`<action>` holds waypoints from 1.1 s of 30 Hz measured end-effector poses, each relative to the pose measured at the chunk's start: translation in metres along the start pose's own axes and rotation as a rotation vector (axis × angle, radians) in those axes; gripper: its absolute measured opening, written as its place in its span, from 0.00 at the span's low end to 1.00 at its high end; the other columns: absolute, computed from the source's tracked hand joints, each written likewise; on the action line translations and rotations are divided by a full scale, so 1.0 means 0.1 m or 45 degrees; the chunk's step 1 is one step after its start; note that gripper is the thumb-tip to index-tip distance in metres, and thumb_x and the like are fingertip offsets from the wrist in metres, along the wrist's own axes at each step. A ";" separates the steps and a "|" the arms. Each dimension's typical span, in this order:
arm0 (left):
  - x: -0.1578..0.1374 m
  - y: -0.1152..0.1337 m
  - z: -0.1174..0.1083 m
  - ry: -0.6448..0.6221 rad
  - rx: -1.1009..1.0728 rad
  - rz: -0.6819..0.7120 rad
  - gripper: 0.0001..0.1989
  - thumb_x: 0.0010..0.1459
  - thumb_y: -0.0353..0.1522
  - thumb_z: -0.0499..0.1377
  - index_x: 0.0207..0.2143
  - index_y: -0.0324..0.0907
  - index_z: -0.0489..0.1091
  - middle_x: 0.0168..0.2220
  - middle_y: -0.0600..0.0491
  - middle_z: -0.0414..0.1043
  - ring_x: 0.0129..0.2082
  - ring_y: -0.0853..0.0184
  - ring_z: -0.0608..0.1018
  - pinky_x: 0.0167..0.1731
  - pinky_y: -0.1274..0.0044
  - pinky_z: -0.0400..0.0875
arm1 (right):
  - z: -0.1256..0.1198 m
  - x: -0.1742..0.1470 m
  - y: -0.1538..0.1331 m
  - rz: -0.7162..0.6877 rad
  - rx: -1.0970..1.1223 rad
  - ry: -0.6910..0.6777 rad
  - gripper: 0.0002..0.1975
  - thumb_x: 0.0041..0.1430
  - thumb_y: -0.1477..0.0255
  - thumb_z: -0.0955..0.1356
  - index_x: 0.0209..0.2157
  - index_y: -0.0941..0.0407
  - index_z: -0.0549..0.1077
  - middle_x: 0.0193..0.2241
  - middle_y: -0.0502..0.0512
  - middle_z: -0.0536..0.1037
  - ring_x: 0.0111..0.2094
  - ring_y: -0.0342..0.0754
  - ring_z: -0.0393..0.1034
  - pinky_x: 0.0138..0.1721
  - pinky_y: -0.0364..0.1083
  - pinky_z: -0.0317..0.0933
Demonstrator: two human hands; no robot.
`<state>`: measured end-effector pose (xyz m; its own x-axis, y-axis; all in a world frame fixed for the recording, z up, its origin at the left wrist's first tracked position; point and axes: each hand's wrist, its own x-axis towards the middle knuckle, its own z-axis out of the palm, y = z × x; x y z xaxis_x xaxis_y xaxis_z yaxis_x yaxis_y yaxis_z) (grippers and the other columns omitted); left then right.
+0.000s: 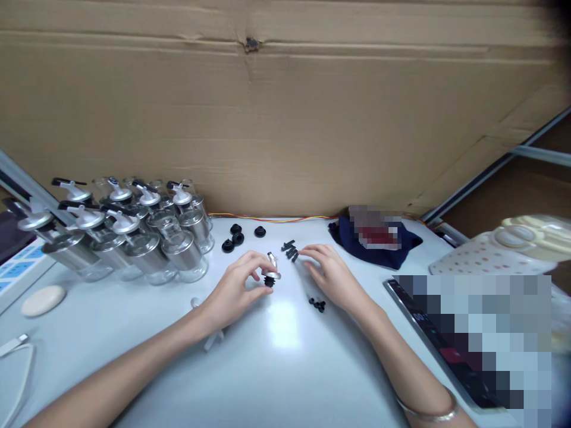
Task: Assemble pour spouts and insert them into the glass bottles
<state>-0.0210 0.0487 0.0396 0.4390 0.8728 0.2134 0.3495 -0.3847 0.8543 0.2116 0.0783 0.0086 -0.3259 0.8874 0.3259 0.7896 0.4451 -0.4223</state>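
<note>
Between its thumb and fingers, my left hand point(245, 278) grips a silver bottle pourer point(275, 275) with a black ribbed stopper at its lower end. To the right, my right hand point(332, 276) is open, fingers stretched toward a small group of black flip levers point(291, 249). Its fingertips are at the edge of that group; whether they touch a lever I cannot tell. Several tiny black parts point(317, 305) lie below the right hand. Beyond the left hand are several black ribbed stoppers point(237, 238). Small clear parts point(214, 340) lie partly hidden under the left forearm.
Several glass bottles point(185, 255) with metal sleeves crowd the left, many with pourers fitted. A dark blue cloth item point(379, 249) lies at back right, near a dotted container point(486, 252) and a tablet-like device point(446, 351). A cardboard wall point(285, 131) closes the back; a white cable point(22, 380) lies front left.
</note>
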 end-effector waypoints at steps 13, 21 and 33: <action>-0.01 0.06 -0.01 -0.075 0.015 -0.025 0.11 0.54 0.24 0.57 0.39 0.44 0.72 0.42 0.51 0.67 0.44 0.65 0.71 0.43 0.73 0.67 | 0.02 -0.02 -0.10 0.017 0.064 -0.189 0.07 0.52 0.80 0.67 0.32 0.55 0.75 0.38 0.59 0.76 0.43 0.56 0.67 0.45 0.54 0.63; -0.01 0.05 0.00 -0.071 0.007 -0.059 0.09 0.54 0.27 0.59 0.39 0.44 0.70 0.42 0.52 0.67 0.41 0.66 0.71 0.41 0.73 0.67 | -0.06 0.00 -0.21 0.127 0.222 -0.132 0.05 0.54 0.78 0.63 0.29 0.56 0.70 0.28 0.53 0.76 0.29 0.47 0.70 0.33 0.45 0.63; -0.01 -0.02 -0.02 -0.102 0.045 -0.061 0.17 0.58 0.29 0.57 0.50 0.47 0.68 0.48 0.49 0.71 0.48 0.61 0.72 0.49 0.68 0.66 | -0.09 -0.03 -0.37 0.100 0.797 -0.070 0.06 0.51 0.76 0.62 0.28 0.56 0.71 0.25 0.51 0.72 0.28 0.45 0.68 0.31 0.44 0.63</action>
<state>-0.0233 0.0493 0.0384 0.4851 0.8643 0.1332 0.4001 -0.3548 0.8450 0.1880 0.0587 0.0305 -0.3184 0.9179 0.2368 0.3638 0.3490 -0.8636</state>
